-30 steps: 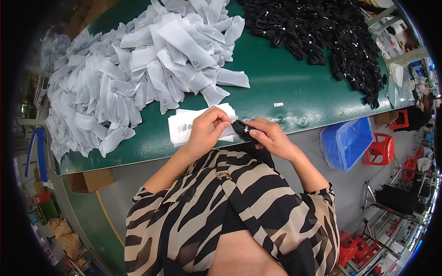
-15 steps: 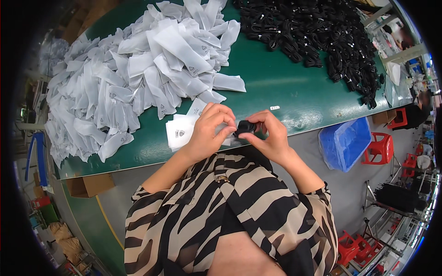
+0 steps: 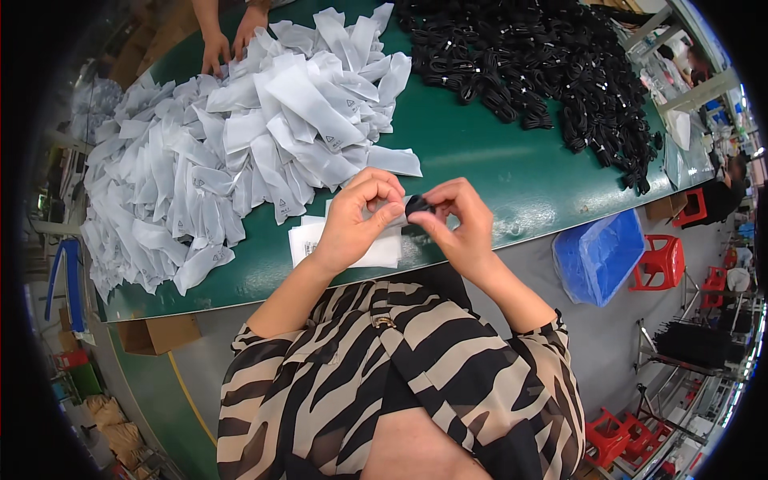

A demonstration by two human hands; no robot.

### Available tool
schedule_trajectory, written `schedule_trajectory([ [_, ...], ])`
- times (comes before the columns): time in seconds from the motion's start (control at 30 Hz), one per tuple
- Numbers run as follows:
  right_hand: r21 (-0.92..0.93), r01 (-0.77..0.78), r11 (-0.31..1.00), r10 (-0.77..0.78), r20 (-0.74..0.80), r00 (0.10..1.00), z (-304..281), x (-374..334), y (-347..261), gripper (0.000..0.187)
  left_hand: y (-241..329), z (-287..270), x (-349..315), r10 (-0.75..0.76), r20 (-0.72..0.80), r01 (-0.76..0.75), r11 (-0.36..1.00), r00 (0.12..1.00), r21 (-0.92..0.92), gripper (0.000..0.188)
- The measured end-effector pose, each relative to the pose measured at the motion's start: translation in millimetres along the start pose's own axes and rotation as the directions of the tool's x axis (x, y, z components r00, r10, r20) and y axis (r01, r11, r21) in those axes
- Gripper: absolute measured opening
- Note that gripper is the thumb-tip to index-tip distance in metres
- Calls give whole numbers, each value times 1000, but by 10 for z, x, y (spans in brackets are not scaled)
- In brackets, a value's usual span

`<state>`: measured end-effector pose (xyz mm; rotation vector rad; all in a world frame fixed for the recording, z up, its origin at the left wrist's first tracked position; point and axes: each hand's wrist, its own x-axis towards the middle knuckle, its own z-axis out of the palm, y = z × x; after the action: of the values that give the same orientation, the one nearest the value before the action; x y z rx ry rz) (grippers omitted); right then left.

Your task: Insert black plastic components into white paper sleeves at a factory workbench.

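Observation:
Over the table's near edge, my right hand [image 3: 466,228] pinches a small black coiled cable [image 3: 418,208] between thumb and fingers. Facing it from the left, my left hand [image 3: 360,220] has its thumb and fingertips pressed together close to the cable. Whatever those fingertips hold, if anything, is hidden. Beneath my left hand lies a stack of flat white bags [image 3: 382,253], partly covered by the hand.
A large heap of filled white bags [image 3: 272,136] covers the left of the green table [image 3: 480,152]. Black coiled cables [image 3: 520,64] pile up at the far right. Another person's hands [image 3: 228,44] touch the heap's far side. A blue lined bin [image 3: 600,256] and red stool [image 3: 660,262] stand right.
Another person's hands have appeared at the far left behind the heap. My right hand has turned the black cable slightly, and my left hand has shifted a little, uncovering more of the flat bags.

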<state>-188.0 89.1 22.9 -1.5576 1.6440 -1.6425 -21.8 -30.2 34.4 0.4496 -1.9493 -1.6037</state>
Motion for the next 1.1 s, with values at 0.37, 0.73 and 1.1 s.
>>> schedule_trajectory([
  [0.37, 128, 180, 975, -203, 197, 959, 30, 130, 8, 42, -67, 39, 100, -110, -30, 91, 925, 993, -369, 16],
  [0.73, 463, -306, 832, 291, 105, 951, 113, 37, 76, 7, -215, 169, 189, -209, 80, 221, 836, 975, -502, 17],
  [1.1, -295, 133, 946, -241, -367, 899, -532, 890, 297, 7, 267, -711, 669, -19, -399, -46, 987, 917, -153, 16],
])
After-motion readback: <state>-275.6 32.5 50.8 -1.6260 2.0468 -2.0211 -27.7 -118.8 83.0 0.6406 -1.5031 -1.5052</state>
